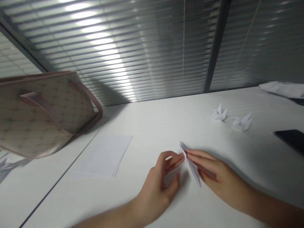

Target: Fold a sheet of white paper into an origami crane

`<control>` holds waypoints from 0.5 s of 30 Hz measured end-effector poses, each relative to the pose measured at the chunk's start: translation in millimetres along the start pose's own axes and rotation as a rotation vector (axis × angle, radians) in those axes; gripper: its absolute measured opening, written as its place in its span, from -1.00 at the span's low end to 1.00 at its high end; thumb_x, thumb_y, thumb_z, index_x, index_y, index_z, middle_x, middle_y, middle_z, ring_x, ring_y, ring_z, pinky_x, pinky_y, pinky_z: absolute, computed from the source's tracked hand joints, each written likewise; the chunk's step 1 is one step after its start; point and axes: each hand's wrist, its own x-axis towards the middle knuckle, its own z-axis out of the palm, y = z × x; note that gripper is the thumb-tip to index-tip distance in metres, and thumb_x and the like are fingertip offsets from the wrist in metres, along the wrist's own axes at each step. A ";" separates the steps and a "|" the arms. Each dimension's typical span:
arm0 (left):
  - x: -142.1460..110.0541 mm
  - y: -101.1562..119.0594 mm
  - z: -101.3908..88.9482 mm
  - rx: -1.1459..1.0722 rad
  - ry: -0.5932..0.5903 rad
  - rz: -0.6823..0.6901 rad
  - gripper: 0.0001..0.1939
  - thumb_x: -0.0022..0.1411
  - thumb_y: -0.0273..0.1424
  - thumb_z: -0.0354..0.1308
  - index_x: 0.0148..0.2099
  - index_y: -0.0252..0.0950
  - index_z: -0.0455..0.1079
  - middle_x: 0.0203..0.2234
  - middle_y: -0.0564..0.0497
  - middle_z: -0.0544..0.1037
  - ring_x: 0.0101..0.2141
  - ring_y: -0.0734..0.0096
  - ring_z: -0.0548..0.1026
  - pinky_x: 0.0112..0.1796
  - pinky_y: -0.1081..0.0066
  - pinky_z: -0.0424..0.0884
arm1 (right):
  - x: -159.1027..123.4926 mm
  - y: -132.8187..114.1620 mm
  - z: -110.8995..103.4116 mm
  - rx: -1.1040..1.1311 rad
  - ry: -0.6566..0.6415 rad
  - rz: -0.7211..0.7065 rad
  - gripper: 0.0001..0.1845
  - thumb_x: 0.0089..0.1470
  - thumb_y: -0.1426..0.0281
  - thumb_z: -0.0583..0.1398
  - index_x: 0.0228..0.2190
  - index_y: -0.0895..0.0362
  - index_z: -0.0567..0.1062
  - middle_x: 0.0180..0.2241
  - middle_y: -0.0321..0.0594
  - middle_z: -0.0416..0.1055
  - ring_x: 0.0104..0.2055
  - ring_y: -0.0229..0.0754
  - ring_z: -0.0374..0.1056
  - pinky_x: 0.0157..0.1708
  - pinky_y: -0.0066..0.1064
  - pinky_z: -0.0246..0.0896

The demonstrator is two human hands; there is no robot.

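Between my two hands is a piece of folded white paper (194,171), held just above the white table, with a narrow layered point at its top. My left hand (161,186) pinches one flap of it between curled fingers and thumb. From the other side, my right hand (211,171) grips the paper with its fingers pressed along the fold; its thumb is partly hidden. Beyond my right hand stand two finished-looking origami cranes, one crane (219,113) a little left of the other crane (242,122).
Left of my hands lies a small stack of white paper sheets (104,155). A patterned handbag (47,117) with pink handles stands at the far left. At the right are a dark flat object (292,139) and crumpled white paper (283,88). Window blinds (152,47) rise behind the table.
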 end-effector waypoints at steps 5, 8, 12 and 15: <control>1.5 0.5 1.1 -0.153 -0.006 -0.015 -0.60 0.22 -0.65 -0.05 0.03 -0.15 0.05 0.08 -0.13 0.39 0.10 0.31 0.35 0.11 0.16 0.27 | 3.6 4.7 -2.8 -0.058 0.047 -0.095 -0.67 0.13 0.54 0.07 -0.14 0.03 0.50 -0.10 -0.16 0.49 -0.05 -0.15 0.41 -0.04 -0.30 0.38; 1.2 1.3 2.8 -0.242 -0.025 -0.021 -0.57 0.19 -0.68 -0.04 0.03 -0.16 0.06 0.04 -0.12 0.41 0.08 0.32 0.38 0.10 0.17 0.28 | 4.7 6.9 -5.7 -0.106 0.020 -0.172 -0.74 0.15 0.53 0.06 -0.22 0.04 0.49 -0.21 -0.19 0.50 -0.13 -0.18 0.43 -0.12 -0.35 0.40; 1.0 0.7 6.2 -0.417 -0.049 -0.053 -0.59 0.17 -0.69 -0.02 -0.01 -0.17 0.08 0.00 -0.11 0.42 0.03 0.36 0.41 0.09 0.20 0.28 | 6.3 5.8 -6.5 -0.147 0.032 -0.233 -0.61 0.07 0.63 0.06 -0.12 0.03 0.42 -0.20 -0.19 0.48 -0.12 -0.18 0.41 -0.13 -0.34 0.38; 1.3 -1.5 7.6 -0.495 -0.059 -0.076 -0.57 0.15 -0.69 0.00 -0.01 -0.17 0.08 -0.05 -0.10 0.43 0.00 0.38 0.44 0.06 0.21 0.30 | 8.1 3.8 -6.0 -0.147 0.030 -0.293 -0.57 0.06 0.64 0.06 -0.10 0.01 0.41 -0.24 -0.22 0.50 -0.16 -0.17 0.42 -0.17 -0.31 0.39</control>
